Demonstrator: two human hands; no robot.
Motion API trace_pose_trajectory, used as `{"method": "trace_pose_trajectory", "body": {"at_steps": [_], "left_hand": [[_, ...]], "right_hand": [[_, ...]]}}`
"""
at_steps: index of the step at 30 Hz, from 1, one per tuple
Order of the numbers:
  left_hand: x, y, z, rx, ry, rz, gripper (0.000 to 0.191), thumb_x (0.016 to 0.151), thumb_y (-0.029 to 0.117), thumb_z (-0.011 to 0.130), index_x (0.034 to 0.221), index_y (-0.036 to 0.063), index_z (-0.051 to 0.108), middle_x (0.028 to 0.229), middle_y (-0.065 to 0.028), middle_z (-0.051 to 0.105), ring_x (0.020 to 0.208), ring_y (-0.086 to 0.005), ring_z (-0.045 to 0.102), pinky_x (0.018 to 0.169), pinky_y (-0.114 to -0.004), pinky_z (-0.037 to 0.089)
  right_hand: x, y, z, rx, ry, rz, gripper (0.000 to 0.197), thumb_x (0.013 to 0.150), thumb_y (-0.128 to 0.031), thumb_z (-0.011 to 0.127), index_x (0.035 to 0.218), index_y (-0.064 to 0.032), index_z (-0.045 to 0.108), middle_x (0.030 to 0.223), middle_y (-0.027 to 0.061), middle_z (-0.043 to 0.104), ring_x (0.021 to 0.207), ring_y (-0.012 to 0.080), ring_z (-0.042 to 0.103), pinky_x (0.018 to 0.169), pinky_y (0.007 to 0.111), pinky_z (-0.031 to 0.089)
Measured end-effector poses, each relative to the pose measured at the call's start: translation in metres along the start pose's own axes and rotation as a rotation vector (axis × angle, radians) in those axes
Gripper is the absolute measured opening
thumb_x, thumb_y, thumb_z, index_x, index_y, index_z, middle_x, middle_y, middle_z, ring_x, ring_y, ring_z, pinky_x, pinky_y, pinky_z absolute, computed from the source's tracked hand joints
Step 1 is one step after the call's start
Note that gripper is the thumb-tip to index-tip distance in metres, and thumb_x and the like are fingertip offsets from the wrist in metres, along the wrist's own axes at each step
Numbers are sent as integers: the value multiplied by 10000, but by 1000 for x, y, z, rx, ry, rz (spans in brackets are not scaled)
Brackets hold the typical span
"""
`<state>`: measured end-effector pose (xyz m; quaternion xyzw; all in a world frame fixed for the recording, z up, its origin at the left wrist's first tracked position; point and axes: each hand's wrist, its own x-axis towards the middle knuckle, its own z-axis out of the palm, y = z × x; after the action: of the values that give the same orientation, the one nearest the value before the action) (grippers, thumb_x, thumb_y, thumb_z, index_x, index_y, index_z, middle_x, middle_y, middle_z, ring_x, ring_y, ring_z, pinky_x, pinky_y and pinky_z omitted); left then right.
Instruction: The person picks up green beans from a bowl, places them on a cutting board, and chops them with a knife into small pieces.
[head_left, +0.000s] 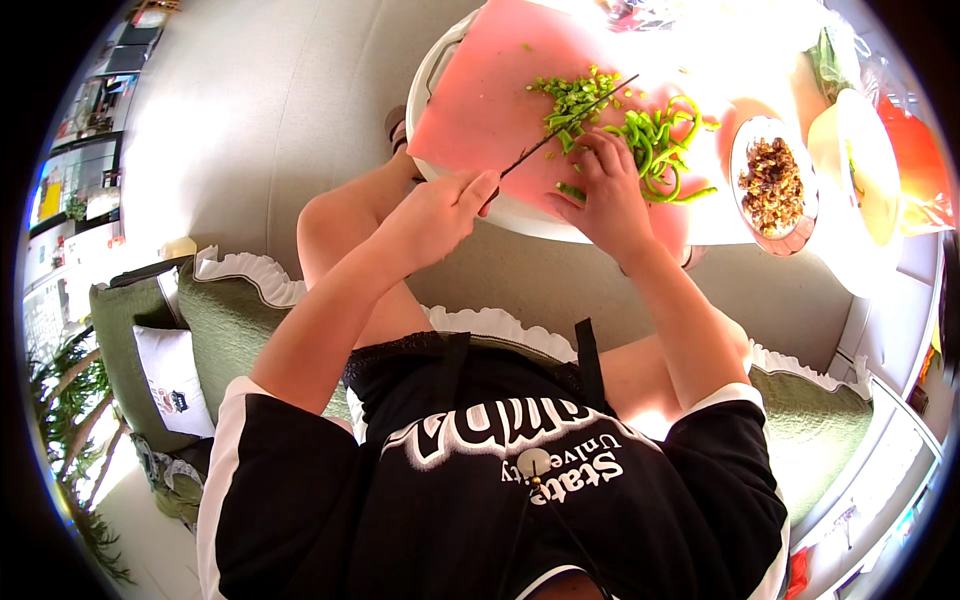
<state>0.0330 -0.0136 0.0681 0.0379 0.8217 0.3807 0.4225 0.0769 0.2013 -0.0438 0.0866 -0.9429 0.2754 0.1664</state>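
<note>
My left hand grips the handle of a kitchen knife. Its thin blade slants up and right across a pink cutting board. My right hand rests on the board, fingers bent over green pepper pieces just below the blade. Most of what lies under the fingers is hidden. Chopped green pepper forms a small heap on the far side of the blade. Long green pepper strips lie curled in a loose pile to the right of my right hand.
Right of the board stands a bowl of brown chopped food. Past it are a larger pale bowl with a green bit inside and a red plastic bag. The board overhangs a white round table. A green sofa cover lies around me.
</note>
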Motion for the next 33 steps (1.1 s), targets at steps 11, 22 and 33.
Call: {"method": "trace_pose_trajectory", "body": {"at_steps": [11, 22, 33], "left_hand": [[10, 2, 0, 301, 17, 19, 494, 971, 435, 347, 917, -11, 552, 746, -151, 580, 699, -275, 528, 690, -397, 415], [36, -18, -3, 30, -108, -16, 471, 972, 439, 337, 817, 18, 482, 626, -71, 463, 626, -200, 488, 635, -344, 402], [17, -12, 10, 206, 26, 73, 460, 970, 449, 342, 755, 59, 456, 559, 10, 335, 506, -98, 320, 487, -272, 317]], "right_hand": [[4, 16, 16, -50, 8, 65, 183, 795, -75, 553, 963, -12, 587, 1068, 97, 531, 1028, 273, 484, 888, 365, 431], [6, 17, 11, 45, 15, 61, 174, 765, -6, 542, 922, -56, 598, 1060, 95, 549, 983, 293, 516, 880, 373, 436], [9, 15, 8, 40, -9, 102, 163, 778, -18, 524, 915, -53, 605, 1071, 95, 554, 1014, 293, 512, 879, 371, 432]]}}
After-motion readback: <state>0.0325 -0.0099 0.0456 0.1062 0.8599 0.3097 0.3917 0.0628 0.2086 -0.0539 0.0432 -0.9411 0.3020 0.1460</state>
